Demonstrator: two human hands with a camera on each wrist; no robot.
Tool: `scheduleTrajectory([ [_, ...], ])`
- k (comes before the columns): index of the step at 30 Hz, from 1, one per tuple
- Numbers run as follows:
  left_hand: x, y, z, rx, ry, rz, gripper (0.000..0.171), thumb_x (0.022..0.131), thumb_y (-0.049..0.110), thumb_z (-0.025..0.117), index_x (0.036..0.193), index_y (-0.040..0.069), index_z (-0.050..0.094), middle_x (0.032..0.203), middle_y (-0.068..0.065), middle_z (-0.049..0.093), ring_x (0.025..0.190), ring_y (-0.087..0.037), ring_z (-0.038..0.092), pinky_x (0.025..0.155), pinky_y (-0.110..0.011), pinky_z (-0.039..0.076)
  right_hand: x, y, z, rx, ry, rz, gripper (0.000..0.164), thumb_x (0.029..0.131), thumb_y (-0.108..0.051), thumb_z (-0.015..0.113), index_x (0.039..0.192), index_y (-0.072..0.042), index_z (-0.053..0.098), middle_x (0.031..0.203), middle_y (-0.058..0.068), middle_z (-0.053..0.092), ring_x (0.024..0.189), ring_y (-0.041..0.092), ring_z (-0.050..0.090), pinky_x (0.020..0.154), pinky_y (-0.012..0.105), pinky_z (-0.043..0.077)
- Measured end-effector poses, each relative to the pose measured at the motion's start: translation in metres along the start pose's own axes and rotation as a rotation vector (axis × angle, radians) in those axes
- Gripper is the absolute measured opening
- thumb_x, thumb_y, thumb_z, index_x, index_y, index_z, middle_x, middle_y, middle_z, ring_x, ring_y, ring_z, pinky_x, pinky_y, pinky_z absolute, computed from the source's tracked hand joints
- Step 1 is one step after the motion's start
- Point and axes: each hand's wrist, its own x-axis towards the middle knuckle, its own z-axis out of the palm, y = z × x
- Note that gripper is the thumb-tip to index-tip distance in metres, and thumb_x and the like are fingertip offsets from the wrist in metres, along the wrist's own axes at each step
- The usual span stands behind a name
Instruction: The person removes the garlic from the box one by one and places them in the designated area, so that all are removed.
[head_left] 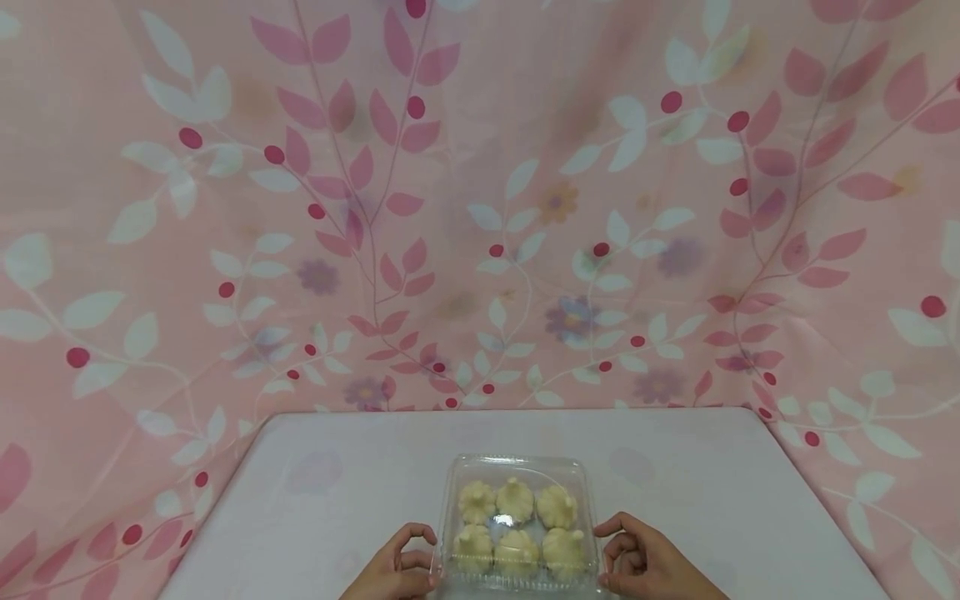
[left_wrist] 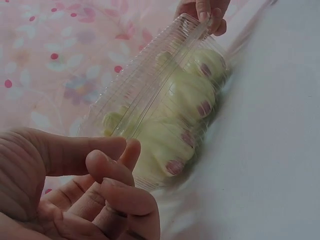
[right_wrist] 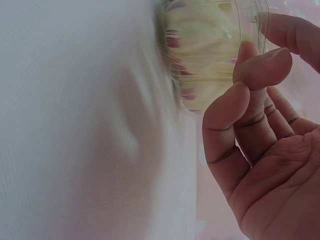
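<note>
A clear plastic clamshell box [head_left: 517,468] lies on the white-covered table, its lid down. Inside sit several pale yellow, garlic-bulb-shaped pieces [head_left: 514,500] in two rows; the wrist views show purple patches low on their sides. My left hand [head_left: 405,562] holds the box's left rim near the front corner between thumb and fingers, the other fingers curled. At the opposite side, my right hand [head_left: 637,554] pinches the right rim, fingers bent. In the left wrist view, the left fingertips [left_wrist: 131,150] partly cover the box's near end.
The white tabletop [head_left: 337,492] spreads around the box on the left, right and far sides. Behind it and at both sides hangs a pink cloth [head_left: 480,208] printed with leaves, berries and flowers.
</note>
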Motion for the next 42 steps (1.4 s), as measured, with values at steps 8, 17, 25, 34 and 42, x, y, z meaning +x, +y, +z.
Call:
scheduleTrajectory([
  [8, -0.0009, 0.0015, 0.0031, -0.013, 0.043, -0.018, 0.046, 0.089, 0.003, 0.068, 0.126, 0.003, 0.041, 0.092, -0.004, 0.069, 0.07, -0.011, 0.059, 0.06, -0.024, 0.046, -0.0006, -0.0009, 0.0019, 0.02, 0.023, 0.047, 0.046, 0.098, -0.001, 0.057, 0.134, 0.014, 0.034, 0.099, 0.013, 0.062, 0.067, 0.007, 0.06, 0.065, 0.025, 0.052],
  [17, 0.0004, -0.0014, 0.0024, -0.045, 0.041, -0.018, 0.046, 0.09, 0.004, 0.067, 0.127, 0.004, 0.04, 0.092, -0.002, 0.068, 0.06, -0.009, 0.049, 0.057, -0.023, 0.041, -0.0007, 0.0, 0.0012, 0.01, 0.015, 0.031, 0.045, 0.098, 0.0, 0.057, 0.134, 0.013, 0.035, 0.099, 0.012, 0.062, 0.067, 0.007, 0.06, 0.064, 0.025, 0.052],
  [25, 0.0026, -0.0018, 0.0054, -0.061, 0.063, -0.024, 0.033, 0.091, 0.007, 0.067, 0.116, 0.006, 0.045, 0.085, 0.002, 0.069, 0.053, -0.009, 0.042, 0.052, -0.023, 0.038, 0.0012, -0.0013, 0.0002, -0.046, 0.004, -0.058, 0.042, 0.097, 0.001, 0.057, 0.131, 0.015, 0.038, 0.098, 0.013, 0.063, 0.067, 0.005, 0.06, 0.062, 0.025, 0.052],
  [34, 0.0015, 0.0022, 0.0074, 0.033, 0.114, 0.0, 0.032, 0.09, 0.007, 0.067, 0.114, 0.002, 0.048, 0.091, -0.003, 0.067, 0.061, -0.009, 0.052, 0.056, -0.024, 0.046, 0.0023, -0.0032, 0.0003, -0.068, 0.0, -0.054, 0.044, 0.097, -0.001, 0.058, 0.131, 0.016, 0.037, 0.098, 0.013, 0.063, 0.066, 0.004, 0.058, 0.061, 0.024, 0.052],
  [42, 0.0006, 0.0028, 0.0095, 0.001, 0.171, -0.014, 0.032, 0.086, 0.008, 0.07, 0.112, 0.003, 0.052, 0.091, -0.004, 0.067, 0.058, -0.007, 0.045, 0.054, -0.023, 0.04, 0.0031, -0.005, -0.0005, -0.089, -0.015, -0.064, 0.043, 0.096, 0.001, 0.058, 0.13, 0.017, 0.037, 0.096, 0.012, 0.064, 0.064, 0.002, 0.058, 0.061, 0.023, 0.051],
])
